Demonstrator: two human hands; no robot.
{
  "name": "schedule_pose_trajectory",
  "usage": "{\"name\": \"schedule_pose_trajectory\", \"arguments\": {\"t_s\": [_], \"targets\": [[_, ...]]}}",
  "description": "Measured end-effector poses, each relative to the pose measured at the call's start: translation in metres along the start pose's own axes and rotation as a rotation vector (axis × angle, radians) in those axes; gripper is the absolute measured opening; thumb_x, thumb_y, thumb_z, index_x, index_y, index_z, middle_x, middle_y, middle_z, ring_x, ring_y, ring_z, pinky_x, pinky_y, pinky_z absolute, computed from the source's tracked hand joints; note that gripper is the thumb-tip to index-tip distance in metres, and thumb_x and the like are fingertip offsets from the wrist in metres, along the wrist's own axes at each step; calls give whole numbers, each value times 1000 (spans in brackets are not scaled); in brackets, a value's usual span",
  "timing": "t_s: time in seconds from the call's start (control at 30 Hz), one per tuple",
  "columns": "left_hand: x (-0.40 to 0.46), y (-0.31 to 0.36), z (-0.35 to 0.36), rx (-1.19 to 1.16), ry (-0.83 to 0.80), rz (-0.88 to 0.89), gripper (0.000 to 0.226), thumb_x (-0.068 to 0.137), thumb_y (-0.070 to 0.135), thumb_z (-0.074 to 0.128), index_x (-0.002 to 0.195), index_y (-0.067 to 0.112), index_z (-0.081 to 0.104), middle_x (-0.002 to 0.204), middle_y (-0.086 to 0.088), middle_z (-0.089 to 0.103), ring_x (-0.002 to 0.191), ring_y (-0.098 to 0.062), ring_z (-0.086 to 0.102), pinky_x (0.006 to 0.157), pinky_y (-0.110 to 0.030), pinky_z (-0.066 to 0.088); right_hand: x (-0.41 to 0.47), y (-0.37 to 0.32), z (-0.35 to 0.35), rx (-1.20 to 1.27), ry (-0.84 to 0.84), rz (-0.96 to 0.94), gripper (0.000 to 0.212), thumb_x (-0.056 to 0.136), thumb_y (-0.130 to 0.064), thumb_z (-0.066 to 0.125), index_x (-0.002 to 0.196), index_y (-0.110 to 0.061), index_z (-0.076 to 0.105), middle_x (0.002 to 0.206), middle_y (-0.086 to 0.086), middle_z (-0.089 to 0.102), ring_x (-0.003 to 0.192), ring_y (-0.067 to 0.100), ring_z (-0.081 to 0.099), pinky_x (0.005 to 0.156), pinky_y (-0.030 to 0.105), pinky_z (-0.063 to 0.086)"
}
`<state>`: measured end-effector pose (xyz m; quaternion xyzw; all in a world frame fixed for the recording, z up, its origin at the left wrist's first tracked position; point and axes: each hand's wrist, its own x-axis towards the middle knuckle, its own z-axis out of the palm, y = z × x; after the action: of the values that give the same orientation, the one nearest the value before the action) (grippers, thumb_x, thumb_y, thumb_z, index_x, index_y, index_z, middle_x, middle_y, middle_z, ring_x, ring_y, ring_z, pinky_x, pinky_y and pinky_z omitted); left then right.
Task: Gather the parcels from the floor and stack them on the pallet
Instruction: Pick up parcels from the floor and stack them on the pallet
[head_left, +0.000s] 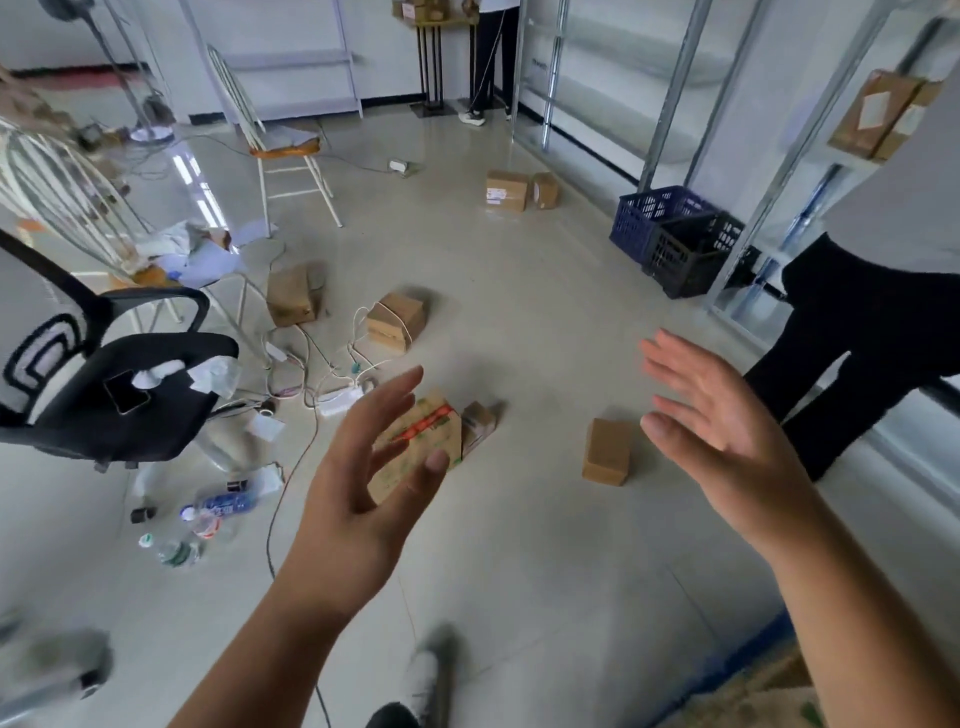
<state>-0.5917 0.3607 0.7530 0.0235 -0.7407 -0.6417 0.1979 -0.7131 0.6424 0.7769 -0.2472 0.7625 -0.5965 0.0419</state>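
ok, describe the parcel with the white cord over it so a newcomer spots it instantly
Start at the white chair in mid-room and come toward the camera along the floor, to the tangle of cables. Two brown parcels sit at its far edge; take the right one. Only it has a white cord looped over its top; the left parcel is bare.

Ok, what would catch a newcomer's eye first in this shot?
Two open, empty hands fill the foreground, the left hand and right hand reaching out over the floor. Just beyond the left hand lies a printed parcel; plain cardboard boxes lie scattered about.
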Motion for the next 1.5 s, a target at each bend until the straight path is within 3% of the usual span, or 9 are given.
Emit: {"name": "schedule_pose_trajectory", "arguments": {"t_s": [0.1, 0.37, 0.6, 0.73, 0.83, 1.03, 1.2, 1.37, 1.5], "targets": [[65, -39, 8, 16, -74, -20, 64, 88, 50, 68, 149, 31, 54, 152, 6, 57, 144, -9, 51, 116, -49, 47, 37, 37, 0, -33, 51, 68, 66, 90, -31, 68, 152, -33, 43, 155, -18, 51, 144, 3, 46, 118, 36, 40], [237, -119, 72, 62, -372, -72, 64, 87, 55, 67, 148, 39, 53, 154, 12, 54, 142, -8, 53, 111, -44, 51, 102, 104, -25, -79, 271, 276, 70, 90, -45, 72, 153, -32, 44, 154, -20, 51, 143, 0, 47, 117, 33, 41], [351, -178, 198, 115, -606, -65, 58, 84, 57, 66, 140, 53, 51, 152, 13, 54, 138, -4, 54, 109, -40, 52, 142, 196, -82, -107, 424, 431, 77, 85, -66, 63, 153, -39, 40, 153, -25, 48, 140, -1, 48, 115, 35, 44], [406, -236, 275, 198, -725, -109, 60, 84, 61, 63, 142, 54, 49, 150, 19, 53, 137, 4, 52, 106, -29, 51, 174, 280, -118, -77, 468, 546, 88, 77, -89, 55, 151, -45, 39, 151, -28, 48, 138, -6, 49, 112, 24, 45], [444, -301, 336, 273, -827, -164, 61, 85, 58, 65, 143, 52, 50, 150, 20, 52, 136, 8, 50, 104, -26, 51, 196, 357, -135, 37, 541, 667, 85, 74, -85, 61, 149, -48, 43, 147, -31, 51, 134, -11, 49, 106, 12, 45], [502, -468, 452, 397, -967, -189, 57, 97, 32, 74, 150, 34, 53, 144, 13, 53, 131, 2, 50, 99, -19, 49, 223, 532, -131, 161, 670, 859, 58, 91, -46, 74, 143, -46, 48, 142, -31, 53, 130, -13, 51, 102, 11, 44], [516, -639, 528, 483, -1103, -235, 58, 95, 29, 75, 149, 31, 54, 144, 13, 51, 132, -5, 50, 108, -41, 52, 222, 691, -100, 249, 810, 1064, 59, 94, -33, 74, 146, -42, 48, 146, -21, 53, 131, 1, 55, 89, 11, 43], [513, -802, 576, 650, -1263, -153, 66, 93, 30, 78, 153, 28, 50, 154, 5, 46, 139, -13, 50, 116, -35, 43, 215, 846, -59, 414, 1018, 1240, 71, 90, -44, 76, 152, -39, 41, 145, -13, 52, 128, 15, 59, 93, 24, 49], [516, -896, 610, 819, -1353, -77, 74, 92, 28, 78, 158, 27, 44, 162, 0, 42, 146, -17, 44, 107, -19, 30, 217, 952, -29, 528, 1127, 1370, 113, 64, -69, 77, 160, -39, 25, 156, -6, 44, 137, 24, 53, 115, 47, 44]]}}
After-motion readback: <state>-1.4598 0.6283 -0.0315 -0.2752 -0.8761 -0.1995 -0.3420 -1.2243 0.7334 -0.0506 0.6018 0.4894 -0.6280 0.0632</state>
